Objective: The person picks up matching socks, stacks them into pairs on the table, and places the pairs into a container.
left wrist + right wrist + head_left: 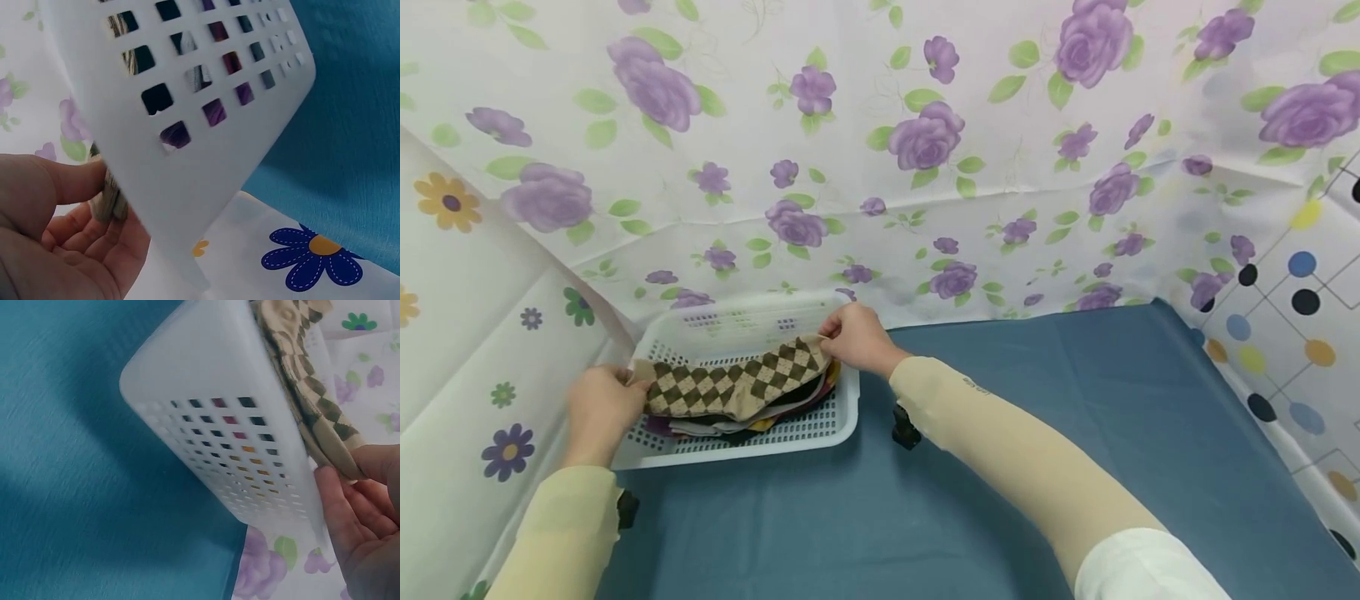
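Note:
Stretched sideways over the basket is a beige and dark brown argyle sock (730,387), with a plain beige patch at its lower middle. My left hand (604,408) pinches one end between thumb and fingers, at the basket's left rim. The other end is pinched by my right hand (859,337) near the right rim. Beneath the sock, several dark, grey, purple and yellow cloth pieces (831,383) lie in the white plastic basket (820,442), partly hidden by it. In the right wrist view the beige sock end (337,450) sits between thumb and fingertips, beside the basket wall (194,350).
The basket stands at the back left of a blue-covered table (820,525). A white cloth with purple flowers (925,142) hangs behind it. Flowered cloth (512,392) closes the left side, and a dotted cloth (1300,350) the right.

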Action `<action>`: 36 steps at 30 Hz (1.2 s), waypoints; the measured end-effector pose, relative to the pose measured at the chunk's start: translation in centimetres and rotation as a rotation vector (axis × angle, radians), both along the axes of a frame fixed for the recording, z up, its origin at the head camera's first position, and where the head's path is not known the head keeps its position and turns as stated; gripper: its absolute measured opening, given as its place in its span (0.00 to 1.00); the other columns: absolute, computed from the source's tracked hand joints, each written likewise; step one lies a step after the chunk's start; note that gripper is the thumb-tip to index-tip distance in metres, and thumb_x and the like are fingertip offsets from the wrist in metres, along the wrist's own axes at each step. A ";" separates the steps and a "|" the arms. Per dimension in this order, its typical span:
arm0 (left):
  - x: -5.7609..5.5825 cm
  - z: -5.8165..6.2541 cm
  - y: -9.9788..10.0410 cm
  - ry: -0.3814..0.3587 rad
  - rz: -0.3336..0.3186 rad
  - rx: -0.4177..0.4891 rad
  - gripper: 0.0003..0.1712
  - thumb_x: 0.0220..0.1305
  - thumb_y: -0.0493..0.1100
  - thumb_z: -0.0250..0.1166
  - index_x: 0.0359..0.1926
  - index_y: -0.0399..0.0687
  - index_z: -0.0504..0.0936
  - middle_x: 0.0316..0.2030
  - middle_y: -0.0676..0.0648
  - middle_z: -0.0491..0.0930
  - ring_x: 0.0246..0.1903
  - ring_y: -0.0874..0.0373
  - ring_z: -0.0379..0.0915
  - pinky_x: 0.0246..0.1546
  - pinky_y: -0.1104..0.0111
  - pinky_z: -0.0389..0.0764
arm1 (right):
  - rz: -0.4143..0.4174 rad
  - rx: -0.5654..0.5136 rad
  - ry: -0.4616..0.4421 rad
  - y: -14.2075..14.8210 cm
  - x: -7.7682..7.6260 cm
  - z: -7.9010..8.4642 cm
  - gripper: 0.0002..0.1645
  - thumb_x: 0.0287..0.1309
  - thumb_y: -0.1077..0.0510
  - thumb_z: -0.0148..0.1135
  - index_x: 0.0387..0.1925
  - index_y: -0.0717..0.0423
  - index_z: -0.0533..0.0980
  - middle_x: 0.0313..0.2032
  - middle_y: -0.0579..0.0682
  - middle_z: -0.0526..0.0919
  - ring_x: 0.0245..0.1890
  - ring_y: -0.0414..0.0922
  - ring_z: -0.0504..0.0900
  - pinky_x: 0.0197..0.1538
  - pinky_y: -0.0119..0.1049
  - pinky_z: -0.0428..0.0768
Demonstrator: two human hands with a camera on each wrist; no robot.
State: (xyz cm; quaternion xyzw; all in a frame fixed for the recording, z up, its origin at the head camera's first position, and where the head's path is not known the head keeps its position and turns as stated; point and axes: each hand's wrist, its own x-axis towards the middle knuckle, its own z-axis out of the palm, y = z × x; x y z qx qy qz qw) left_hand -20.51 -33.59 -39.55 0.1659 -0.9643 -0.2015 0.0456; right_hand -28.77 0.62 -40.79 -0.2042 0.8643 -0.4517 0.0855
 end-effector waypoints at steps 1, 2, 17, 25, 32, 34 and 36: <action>0.0 -0.1 0.1 0.004 0.002 -0.010 0.20 0.63 0.47 0.60 0.44 0.30 0.77 0.40 0.32 0.76 0.32 0.45 0.71 0.26 0.58 0.72 | -0.006 0.010 0.017 0.0 0.0 -0.1 0.08 0.58 0.60 0.61 0.40 0.56 0.80 0.32 0.42 0.79 0.29 0.35 0.77 0.32 0.27 0.74; 0.1 -0.1 0.1 0.008 0.002 -0.014 0.20 0.62 0.47 0.60 0.42 0.31 0.78 0.38 0.33 0.76 0.31 0.45 0.71 0.26 0.59 0.72 | -0.010 0.018 0.035 0.0 0.1 -0.1 0.08 0.57 0.60 0.61 0.39 0.55 0.80 0.32 0.41 0.79 0.29 0.34 0.76 0.33 0.26 0.74; 0.3 -0.2 1.1 0.045 -0.074 -0.066 0.15 0.53 0.32 0.59 0.44 0.31 0.77 0.40 0.33 0.75 0.38 0.40 0.71 0.33 0.53 0.75 | 0.051 0.435 0.517 0.3 0.1 -0.5 0.09 0.61 0.59 0.56 0.32 0.45 0.81 0.28 0.38 0.78 0.24 0.32 0.72 0.31 0.26 0.69; -0.7 -0.5 1.4 -0.131 -0.180 -0.121 0.16 0.56 0.33 0.58 0.46 0.29 0.77 0.43 0.30 0.75 0.41 0.36 0.71 0.36 0.49 0.74 | 0.082 0.810 0.616 0.1 -0.1 -1.5 0.16 0.63 0.50 0.54 0.19 0.36 0.75 0.18 0.35 0.70 0.32 0.41 0.61 0.38 0.40 0.58; -1.0 -1.0 1.6 -0.230 -0.275 -0.148 0.16 0.54 0.31 0.57 0.45 0.29 0.77 0.42 0.30 0.75 0.38 0.38 0.73 0.36 0.50 0.74 | 0.121 0.815 0.562 0.1 -0.1 -1.6 0.13 0.61 0.49 0.55 0.21 0.36 0.76 0.18 0.35 0.70 0.35 0.42 0.61 0.40 0.42 0.57; -1.0 -1.0 1.7 -0.243 -0.284 -0.155 0.17 0.54 0.31 0.57 0.46 0.29 0.77 0.43 0.29 0.75 0.38 0.38 0.73 0.36 0.50 0.74 | 0.133 0.780 0.532 0.2 -0.1 -1.6 0.12 0.61 0.50 0.55 0.22 0.36 0.76 0.19 0.34 0.71 0.35 0.41 0.61 0.42 0.42 0.57; -0.9 -0.9 1.9 -0.246 -0.289 -0.166 0.17 0.57 0.33 0.57 0.47 0.29 0.76 0.43 0.29 0.75 0.36 0.41 0.74 0.34 0.52 0.75 | 0.148 0.728 0.511 0.6 -0.2 -1.7 0.11 0.61 0.50 0.55 0.24 0.36 0.77 0.21 0.34 0.71 0.36 0.41 0.62 0.44 0.43 0.59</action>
